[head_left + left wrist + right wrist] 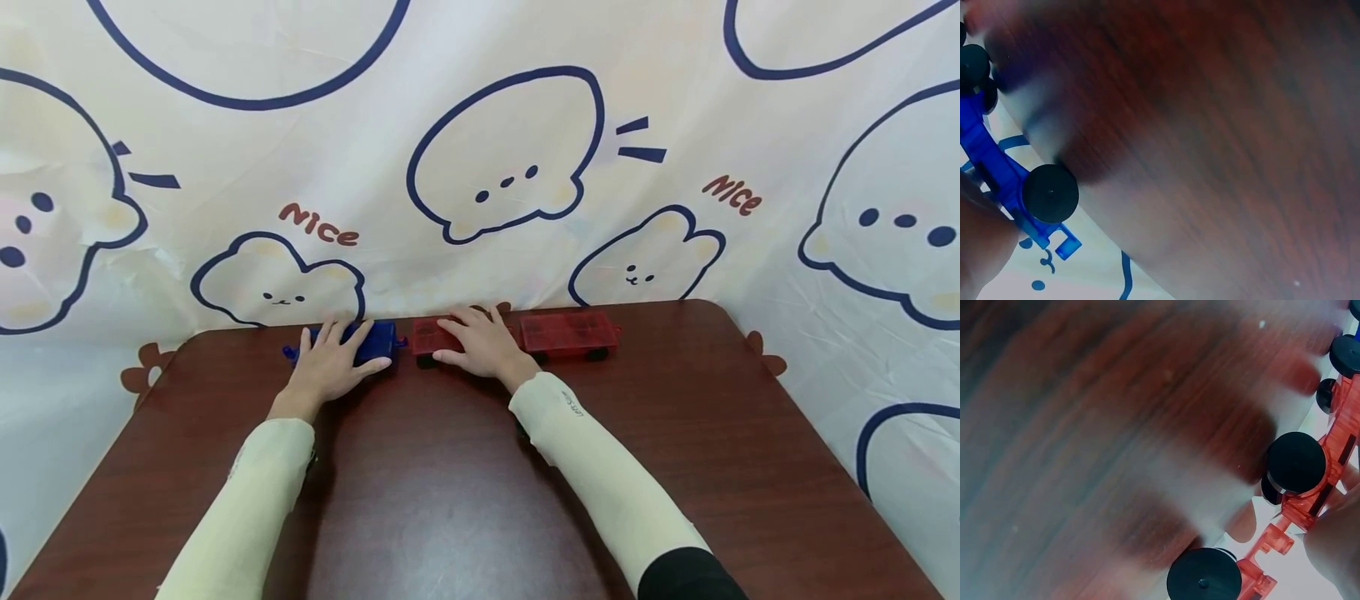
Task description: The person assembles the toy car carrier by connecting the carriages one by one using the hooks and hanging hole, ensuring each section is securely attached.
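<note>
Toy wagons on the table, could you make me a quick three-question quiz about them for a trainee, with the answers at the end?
1. Multiple choice: which wagon lies under the left hand?
a) a green wagon
b) a yellow wagon
c) the blue wagon

2. True or false: the right hand lies over the middle wagon of the row.

3. Fill in the blank: in the head view, the right-end wagon has no hand over it, and its body is coloured ____.

Key:
1: c
2: true
3: red
</note>
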A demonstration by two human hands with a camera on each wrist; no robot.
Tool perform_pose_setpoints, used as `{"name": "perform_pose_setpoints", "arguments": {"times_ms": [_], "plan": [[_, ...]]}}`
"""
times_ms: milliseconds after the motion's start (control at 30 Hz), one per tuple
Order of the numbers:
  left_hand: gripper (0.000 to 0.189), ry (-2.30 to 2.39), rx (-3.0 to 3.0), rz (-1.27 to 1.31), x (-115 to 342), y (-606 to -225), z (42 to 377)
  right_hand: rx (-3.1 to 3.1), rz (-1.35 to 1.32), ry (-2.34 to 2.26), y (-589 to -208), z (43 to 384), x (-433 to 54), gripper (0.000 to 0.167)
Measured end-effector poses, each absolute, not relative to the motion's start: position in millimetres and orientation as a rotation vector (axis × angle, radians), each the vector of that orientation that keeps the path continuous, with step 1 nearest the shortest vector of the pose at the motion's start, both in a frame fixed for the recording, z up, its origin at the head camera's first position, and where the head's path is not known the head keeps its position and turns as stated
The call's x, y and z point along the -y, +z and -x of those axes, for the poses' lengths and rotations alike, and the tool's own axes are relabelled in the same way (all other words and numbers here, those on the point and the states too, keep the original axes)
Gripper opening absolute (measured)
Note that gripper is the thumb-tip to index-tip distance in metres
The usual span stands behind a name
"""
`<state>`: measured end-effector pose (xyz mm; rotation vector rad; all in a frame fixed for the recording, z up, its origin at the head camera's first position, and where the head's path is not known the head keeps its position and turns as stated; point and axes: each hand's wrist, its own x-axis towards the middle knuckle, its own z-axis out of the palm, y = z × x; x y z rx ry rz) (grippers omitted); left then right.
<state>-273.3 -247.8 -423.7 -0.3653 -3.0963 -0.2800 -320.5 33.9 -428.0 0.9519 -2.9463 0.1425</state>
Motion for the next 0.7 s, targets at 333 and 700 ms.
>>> {"name": "perform_pose_setpoints", "arguments": {"times_ms": [333, 700], "plan": [[0.094, -0.269, 3.120, 0.374, 244.3, -420.5, 273.8, 2.929, -0.962, 0.165, -426.1, 320.3, -34.7, 0.071], [0.091, -0.248, 3.092, 0.397, 235.5, -418.3, 275.7, 2.937, -0.949, 0.261, -417.6, 317.8, -38.9, 0.069]]}}
